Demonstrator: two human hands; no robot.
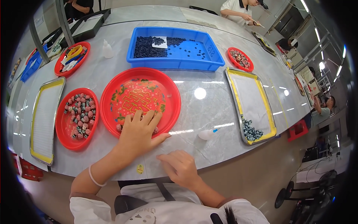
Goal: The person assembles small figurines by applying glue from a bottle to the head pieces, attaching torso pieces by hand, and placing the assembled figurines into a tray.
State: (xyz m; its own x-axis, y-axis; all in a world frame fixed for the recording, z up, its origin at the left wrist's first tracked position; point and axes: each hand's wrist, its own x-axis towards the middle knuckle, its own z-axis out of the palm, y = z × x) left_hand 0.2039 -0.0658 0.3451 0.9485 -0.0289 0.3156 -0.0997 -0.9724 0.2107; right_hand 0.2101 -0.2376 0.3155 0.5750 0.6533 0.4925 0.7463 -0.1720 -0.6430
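My left hand point(138, 128) reaches over the near rim of a large round red basin point(172, 89) with a flower and gold pattern on its bottom. Its fingers are spread, and a few small pink pieces point(119, 127) show beside and under them. Whether it touches them is hidden. My right hand point(181, 168) hovers at the table's near edge with its fingers curled together. Anything in that pinch is too small or hidden to make out. Left of the basin stands a red bowl point(67, 131) of pink and dark green knobbly pieces.
Beyond the basin lies a blue bin point(175, 64) of small dark discs. At right, a yellow-edged metal tray point(253, 99) holds dark green pieces point(251, 130). A small white squeeze bottle point(206, 134) lies near my right hand. Another yellow-edged tray point(46, 115) stands far left. People work across the table.
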